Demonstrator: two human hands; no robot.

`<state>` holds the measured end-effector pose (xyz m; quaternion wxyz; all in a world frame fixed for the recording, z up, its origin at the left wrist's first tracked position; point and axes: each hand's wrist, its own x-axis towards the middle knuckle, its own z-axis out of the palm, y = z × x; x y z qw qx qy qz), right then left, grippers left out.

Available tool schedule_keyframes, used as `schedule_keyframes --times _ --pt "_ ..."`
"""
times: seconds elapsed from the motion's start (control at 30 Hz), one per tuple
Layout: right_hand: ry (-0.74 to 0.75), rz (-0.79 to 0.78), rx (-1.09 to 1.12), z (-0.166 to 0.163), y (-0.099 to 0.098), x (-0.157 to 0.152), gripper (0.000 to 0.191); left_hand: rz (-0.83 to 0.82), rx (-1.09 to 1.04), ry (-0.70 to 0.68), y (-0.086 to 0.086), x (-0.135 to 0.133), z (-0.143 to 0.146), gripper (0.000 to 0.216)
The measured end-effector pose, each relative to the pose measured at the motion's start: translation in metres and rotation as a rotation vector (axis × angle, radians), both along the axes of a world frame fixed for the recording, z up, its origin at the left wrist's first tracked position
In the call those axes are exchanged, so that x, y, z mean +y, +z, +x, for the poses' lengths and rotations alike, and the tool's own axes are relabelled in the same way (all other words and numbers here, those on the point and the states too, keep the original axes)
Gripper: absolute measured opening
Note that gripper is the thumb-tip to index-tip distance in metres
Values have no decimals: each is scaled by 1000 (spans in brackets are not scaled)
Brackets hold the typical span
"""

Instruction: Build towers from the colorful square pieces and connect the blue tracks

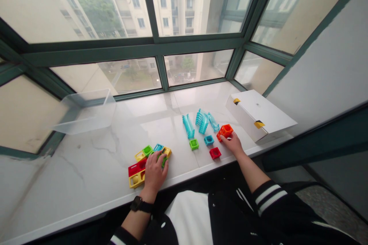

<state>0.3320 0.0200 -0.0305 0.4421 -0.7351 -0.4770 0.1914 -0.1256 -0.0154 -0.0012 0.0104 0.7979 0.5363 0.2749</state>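
Nearest to me, a black jacket with white-striped cuffs (270,195) fills the bottom of the view. From it the left hand (155,170), a black watch (140,204) on its wrist, lies palm down on a cluster of yellow, red, green and blue plastic blocks (136,169), close to the front edge of the white marble sill (94,153). I cannot tell whether its fingers grip anything. The right hand (234,144) is well apart from it, fingertips touching the near side of an orange hollow plastic block (226,130); I cannot make out a firm hold.

Between the hands sit a small green cube (194,144), a small blue cube (209,140) and a small red cube (215,153), each apart from the others. Just behind them stand turquoise ribbed track pieces (201,120). A white cardboard box (260,113) lies right of the orange block, near the sill's right end. Left of the cluster I see bare sill, open as far as a clear plastic tub (86,115) by the green window frame (161,48).
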Motion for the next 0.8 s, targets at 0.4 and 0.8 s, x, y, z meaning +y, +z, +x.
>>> schedule_keyframes --times 0.4,0.8 --pt "-13 -47 98 15 -11 -33 58 -10 -25 -7 -1 -1 0 25" --pt "66 205 -162 -31 66 -71 13 -6 -2 9 -6 1 -1 26"
